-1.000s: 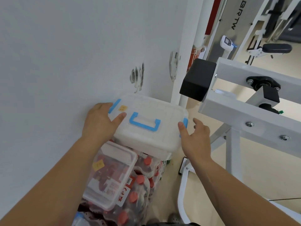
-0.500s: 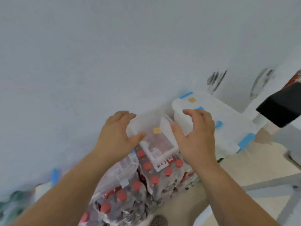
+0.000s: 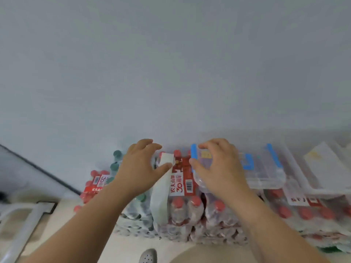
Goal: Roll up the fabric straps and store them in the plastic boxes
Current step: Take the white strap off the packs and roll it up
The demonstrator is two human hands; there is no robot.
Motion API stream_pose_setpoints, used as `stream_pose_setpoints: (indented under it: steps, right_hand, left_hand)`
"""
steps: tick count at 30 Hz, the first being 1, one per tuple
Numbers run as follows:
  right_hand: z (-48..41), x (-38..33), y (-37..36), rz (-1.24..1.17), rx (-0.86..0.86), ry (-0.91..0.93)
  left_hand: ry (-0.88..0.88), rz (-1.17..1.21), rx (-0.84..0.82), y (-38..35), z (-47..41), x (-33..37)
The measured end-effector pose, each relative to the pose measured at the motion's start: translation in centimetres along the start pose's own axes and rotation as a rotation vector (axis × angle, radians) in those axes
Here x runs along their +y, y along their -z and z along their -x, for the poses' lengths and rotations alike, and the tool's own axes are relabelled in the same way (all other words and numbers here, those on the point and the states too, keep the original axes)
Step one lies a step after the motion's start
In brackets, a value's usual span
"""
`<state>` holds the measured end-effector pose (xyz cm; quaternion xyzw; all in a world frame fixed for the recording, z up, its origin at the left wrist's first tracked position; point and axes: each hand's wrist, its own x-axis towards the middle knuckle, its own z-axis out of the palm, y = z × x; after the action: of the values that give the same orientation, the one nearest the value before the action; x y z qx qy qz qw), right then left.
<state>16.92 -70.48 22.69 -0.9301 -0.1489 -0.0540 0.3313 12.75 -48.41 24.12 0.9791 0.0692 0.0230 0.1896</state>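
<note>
A clear plastic box [image 3: 264,168] with blue latches lies on top of shrink-wrapped bottle packs against the wall. My right hand [image 3: 218,168] curls around its left end, thumb and fingers on either side of a blue latch. My left hand [image 3: 140,168] hovers to the left of the box with fingers spread, its thumb touching a white wrap band [image 3: 161,194] on a bottle pack. Further right sits a second clear box with a white lid [image 3: 322,168]. No fabric strap is in view.
Packs of red-capped bottles [image 3: 190,211] line the foot of the grey wall [image 3: 171,73], with green-capped bottles [image 3: 115,162] at their left. A white metal frame [image 3: 22,221] stands on the floor at lower left. A grey shoe toe [image 3: 148,256] shows at the bottom.
The view has swung left along the wall, away from the white machine frame. Both hands have carried a clear box leftward over the bottle packs; my left hand has come off it.
</note>
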Motion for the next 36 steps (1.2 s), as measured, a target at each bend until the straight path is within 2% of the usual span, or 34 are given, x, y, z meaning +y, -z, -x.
stream_pose_setpoints:
  steps: [3,6,10,12,18,22,26,29,31,33,36]
  right_hand:
    - [-1.3,-5.2,-5.0,0.005,-0.081,0.078]
    - [-2.6,-9.2,-10.5,-0.006,-0.207,0.048]
    - [-3.7,-9.7,-16.7,0.084,-0.429,-0.212]
    - [-3.7,-8.6,-18.4,0.167,-0.473,-0.346]
    - [-3.2,-6.1,-20.2,0.251,-0.294,-0.486]
    - [-3.6,-5.6,-20.9,0.252,-0.224,-0.577]
    - [-3.9,-4.7,-21.3,0.143,-0.182,-0.679]
    - [-4.0,-5.2,-21.2,0.098,-0.196,-0.667]
    - [-3.8,-6.1,-21.0,0.018,-0.177,-0.615]
    - [-3.4,-7.4,-20.4,-0.129,-0.158,-0.542]
    - [-2.4,-9.3,-19.0,-0.310,-0.152,-0.390]
  left_hand:
    - [0.069,0.009,-0.019,0.9,0.8,-7.2]
    - [0.095,0.018,-0.081,1.2,0.5,-13.3]
    - [0.019,0.003,-0.245,-0.2,-1.5,-18.2]
    - [-0.023,-0.022,-0.325,-1.2,-2.7,-19.4]
    - [-0.152,-0.081,-0.470,-3.7,-5.3,-20.5]
    - [-0.193,-0.163,-0.472,-4.6,-5.9,-20.8]
    - [-0.231,-0.211,-0.480,-4.7,-5.7,-21.0]
    - [-0.224,-0.203,-0.472,-4.7,-5.7,-20.9]
    - [-0.182,-0.149,-0.462,-4.8,-5.6,-20.8]
    - [-0.119,0.014,-0.433,-4.6,-5.4,-20.2]
    - [-0.004,0.490,-0.464,-3.3,-4.7,-18.4]
